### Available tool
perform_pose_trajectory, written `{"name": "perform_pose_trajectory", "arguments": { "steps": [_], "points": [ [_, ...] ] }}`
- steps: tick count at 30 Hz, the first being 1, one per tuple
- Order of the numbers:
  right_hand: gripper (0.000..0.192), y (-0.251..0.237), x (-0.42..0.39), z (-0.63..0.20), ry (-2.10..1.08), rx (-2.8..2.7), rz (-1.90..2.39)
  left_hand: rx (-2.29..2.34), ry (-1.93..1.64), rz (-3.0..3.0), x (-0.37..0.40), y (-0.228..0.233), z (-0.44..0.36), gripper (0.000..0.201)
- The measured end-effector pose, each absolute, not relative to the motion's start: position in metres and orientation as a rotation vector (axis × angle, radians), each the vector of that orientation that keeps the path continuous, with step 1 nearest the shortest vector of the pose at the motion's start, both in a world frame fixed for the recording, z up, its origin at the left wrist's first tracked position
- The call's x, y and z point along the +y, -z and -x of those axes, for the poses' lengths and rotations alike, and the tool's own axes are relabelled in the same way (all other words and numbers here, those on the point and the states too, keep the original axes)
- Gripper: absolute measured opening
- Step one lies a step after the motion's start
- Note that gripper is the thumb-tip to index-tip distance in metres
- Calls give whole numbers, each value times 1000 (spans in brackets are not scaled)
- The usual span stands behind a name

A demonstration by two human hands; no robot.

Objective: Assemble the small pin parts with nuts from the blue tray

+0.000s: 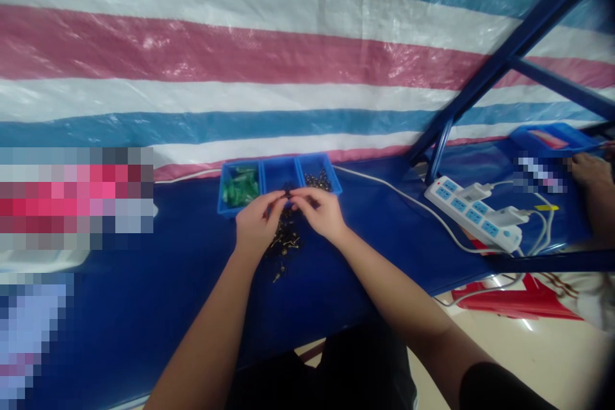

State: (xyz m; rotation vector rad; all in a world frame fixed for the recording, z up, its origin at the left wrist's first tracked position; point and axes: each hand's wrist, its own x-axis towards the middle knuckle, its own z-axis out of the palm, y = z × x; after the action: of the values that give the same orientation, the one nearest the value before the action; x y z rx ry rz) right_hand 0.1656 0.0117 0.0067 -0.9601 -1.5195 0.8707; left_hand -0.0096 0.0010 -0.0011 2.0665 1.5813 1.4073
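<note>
My left hand and my right hand meet at the front edge of a blue three-part tray. Both are closed in a pinch, fingertips almost touching around something small and dark that I cannot make out. Below them, on the blue tabletop, lies a loose pile of small brass-coloured and dark metal pieces. Green pieces fill the tray's left compartment. Small metal pieces lie in the right one. My fingers partly cover the front of the middle compartment.
A white power strip with plugged-in chargers and a white cable lies to the right. Blue metal frame bars rise there. Another person's hand is at the far right near a blue tray. Striped sheeting hangs behind.
</note>
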Motion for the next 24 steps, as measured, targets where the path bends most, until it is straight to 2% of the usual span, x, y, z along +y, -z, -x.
{"name": "perform_pose_trajectory", "arguments": {
  "steps": [12,24],
  "points": [
    [25,-9,12,-166,-878,-1497,1023,1576,-1396,-2125,1,4,9,26],
    [22,-7,12,-167,-885,-1526,995,1558,-1458,-2127,1,5,9,22]
  ]
}}
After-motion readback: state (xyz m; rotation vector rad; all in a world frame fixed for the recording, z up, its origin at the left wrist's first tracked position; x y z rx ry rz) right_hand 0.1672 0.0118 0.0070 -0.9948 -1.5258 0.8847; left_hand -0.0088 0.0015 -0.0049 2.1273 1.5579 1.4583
